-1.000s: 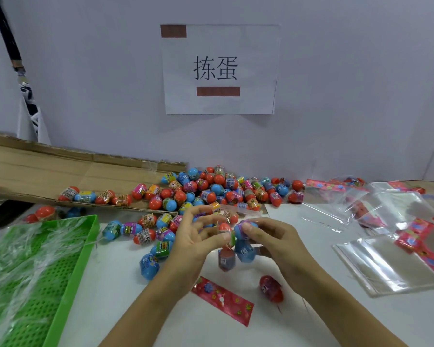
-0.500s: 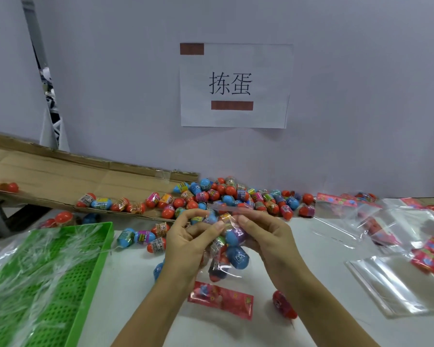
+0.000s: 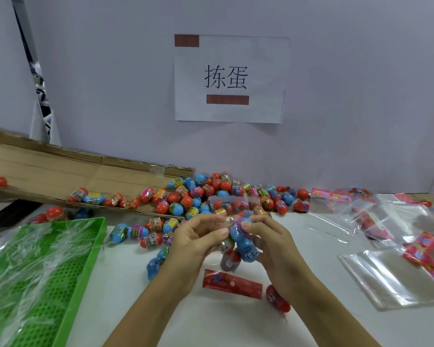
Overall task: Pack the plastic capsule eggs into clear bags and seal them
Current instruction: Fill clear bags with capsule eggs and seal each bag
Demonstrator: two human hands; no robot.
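A clear bag (image 3: 236,249) with several capsule eggs inside hangs above the white table, its open flap standing up at the top. My left hand (image 3: 198,236) pinches the bag's left side near the top. My right hand (image 3: 266,239) pinches its right side, thumb on a blue egg through the plastic. A heap of loose red, blue and pink capsule eggs (image 3: 211,194) lies behind the hands against the wall. A red printed header strip (image 3: 232,284) lies flat below the bag. One red egg (image 3: 277,298) sits by my right wrist.
A green perforated tray (image 3: 68,271) lined with crinkled plastic stands at the left. A cardboard ramp (image 3: 60,174) slopes along the back left with several eggs on it. Empty clear bags with red headers (image 3: 386,279) lie spread at the right. A paper sign (image 3: 229,78) hangs on the wall.
Both hands have lifted the filled bag slightly and kept their pinch at its top. The view has tilted up and shifted, so the table contents sit lower in the frame.
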